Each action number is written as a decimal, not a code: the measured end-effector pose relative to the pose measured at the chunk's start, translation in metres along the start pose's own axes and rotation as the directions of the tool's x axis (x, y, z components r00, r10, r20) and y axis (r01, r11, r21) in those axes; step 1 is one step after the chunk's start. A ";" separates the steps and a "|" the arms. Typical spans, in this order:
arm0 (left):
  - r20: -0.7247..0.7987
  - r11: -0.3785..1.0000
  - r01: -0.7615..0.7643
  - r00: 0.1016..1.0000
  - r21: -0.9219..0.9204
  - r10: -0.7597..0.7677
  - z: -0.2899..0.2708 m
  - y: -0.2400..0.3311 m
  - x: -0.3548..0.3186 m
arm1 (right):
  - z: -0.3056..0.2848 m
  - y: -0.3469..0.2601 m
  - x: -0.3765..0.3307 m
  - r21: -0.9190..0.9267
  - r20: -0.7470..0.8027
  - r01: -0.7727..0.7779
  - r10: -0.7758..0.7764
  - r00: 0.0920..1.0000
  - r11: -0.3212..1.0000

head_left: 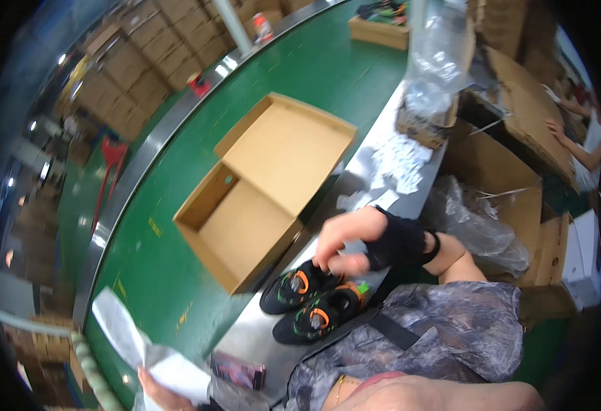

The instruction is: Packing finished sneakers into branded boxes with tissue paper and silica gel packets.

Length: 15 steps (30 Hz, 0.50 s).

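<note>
My left hand, at the lower left, is closed on a white sheet of paper, bunched in the middle with its ends fanned out. Its fingers are partly hidden by the sheet. Above a pair of black shoes with orange and green trim, my right hand wears a black fingerless glove. Its fingers are curled toward the thumb; whether something small is pinched there I cannot make out. The shoes lie side by side on the metal ledge. Beyond them an open brown cardboard box stands with its lid folded back.
A dark printed packet lies near my left hand. Small white papers are heaped farther along the ledge. On the right are large cartons with clear plastic and another person's hands. The green conveyor curves away; another box sits on it.
</note>
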State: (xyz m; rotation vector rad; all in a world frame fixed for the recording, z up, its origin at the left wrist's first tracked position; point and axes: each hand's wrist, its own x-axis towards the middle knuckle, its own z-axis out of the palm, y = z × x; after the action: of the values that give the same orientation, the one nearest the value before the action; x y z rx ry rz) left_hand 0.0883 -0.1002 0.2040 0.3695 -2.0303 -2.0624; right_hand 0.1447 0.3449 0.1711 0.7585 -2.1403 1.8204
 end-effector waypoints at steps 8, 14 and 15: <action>0.065 0.997 -0.056 0.996 0.045 0.053 0.025 -0.005 0.000 | 0.054 -0.049 0.034 0.373 0.338 0.488 -0.606 0.720 0.789; 0.136 0.997 -0.068 0.988 -0.038 0.072 0.042 -0.007 0.012 | 0.066 -0.035 0.052 0.335 0.484 0.474 -0.580 0.655 0.814; 0.171 0.997 -0.048 0.984 -0.058 0.057 0.063 -0.011 0.020 | 0.061 -0.027 0.067 0.199 0.802 -0.010 -0.157 0.576 0.980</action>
State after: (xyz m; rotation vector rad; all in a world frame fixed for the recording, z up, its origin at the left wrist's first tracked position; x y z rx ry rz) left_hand 0.0483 -0.0469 0.1931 0.1296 -2.0501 -2.1793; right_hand 0.1121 0.2675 0.2140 2.0560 -2.3378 1.8230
